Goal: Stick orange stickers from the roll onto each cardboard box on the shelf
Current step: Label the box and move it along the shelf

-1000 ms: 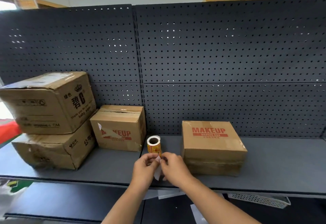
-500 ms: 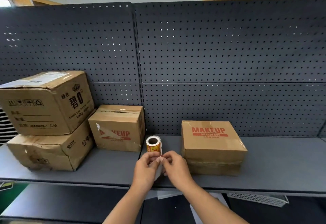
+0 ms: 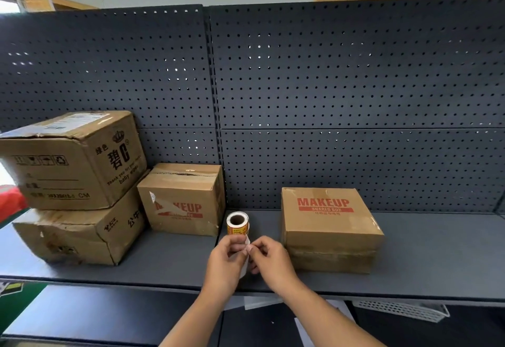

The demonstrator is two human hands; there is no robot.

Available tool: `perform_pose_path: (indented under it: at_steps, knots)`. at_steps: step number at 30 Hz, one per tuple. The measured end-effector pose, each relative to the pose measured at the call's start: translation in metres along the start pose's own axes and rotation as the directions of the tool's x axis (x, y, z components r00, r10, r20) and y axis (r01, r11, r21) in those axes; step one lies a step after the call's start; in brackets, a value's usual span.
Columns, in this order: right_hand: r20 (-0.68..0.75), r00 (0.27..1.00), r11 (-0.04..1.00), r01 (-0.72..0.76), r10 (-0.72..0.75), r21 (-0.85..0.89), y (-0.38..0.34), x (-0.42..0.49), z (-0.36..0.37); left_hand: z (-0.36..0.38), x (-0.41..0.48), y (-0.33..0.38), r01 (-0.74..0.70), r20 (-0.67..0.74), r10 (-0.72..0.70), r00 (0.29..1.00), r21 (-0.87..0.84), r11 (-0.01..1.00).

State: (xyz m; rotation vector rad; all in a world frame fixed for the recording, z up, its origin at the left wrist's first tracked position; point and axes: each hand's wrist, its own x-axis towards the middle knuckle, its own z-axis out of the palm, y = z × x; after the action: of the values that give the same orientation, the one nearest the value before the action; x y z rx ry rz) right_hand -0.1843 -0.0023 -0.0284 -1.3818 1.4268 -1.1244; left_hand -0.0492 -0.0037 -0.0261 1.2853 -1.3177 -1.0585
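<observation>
The roll [image 3: 237, 223] stands on end on the shelf [image 3: 426, 251] at lower centre of the frame, between the middle box [image 3: 181, 204] and the right box [image 3: 330, 231], touching neither. A white strip [image 3: 245, 266] runs off it down towards the viewer. The left hand [image 3: 225, 262] has its fingers curled round that strip. The right hand [image 3: 269, 260] pinches the strip's upper edge with thumb and forefinger, just below the roll. The hands hide whether a sticker corner is already lifted.

None of the boxes shows an orange sticker on the faces in view. That includes the top box [image 3: 71, 160] and the bottom box [image 3: 79, 237] stacked at left, so the job looks barely begun, with the first peel in hand.

Risks from here:
- The roll is light and nothing holds it. A pull on the strip could tip it or roll it off the front lip of the shelf.
- A sticker peeled too fast or at a sharp angle may tear, or curl and stick to itself or to a fingertip.
- The middle box has a loose white flap over its print, and the box tops are taped and creased. A sticker pressed there would grip poorly.
- Pressing hard on the top box could shift the stack.
</observation>
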Motion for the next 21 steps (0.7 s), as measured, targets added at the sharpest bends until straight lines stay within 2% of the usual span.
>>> perform_pose_path:
  at_steps: [9,21]
  knots:
    - [0.027,1.000,1.000,0.008,-0.008,0.016,0.0003,0.0012,-0.0001,-0.0045,0.0015,-0.0017,0.010,-0.012,-0.009,1.000,0.070,0.998]
    - [-0.004,0.990,0.989,-0.142,0.142,0.041,-0.0066,-0.0014,-0.0008,-0.0038,0.0030,-0.0077,0.030,-0.034,-0.022,0.999,0.266,0.964]
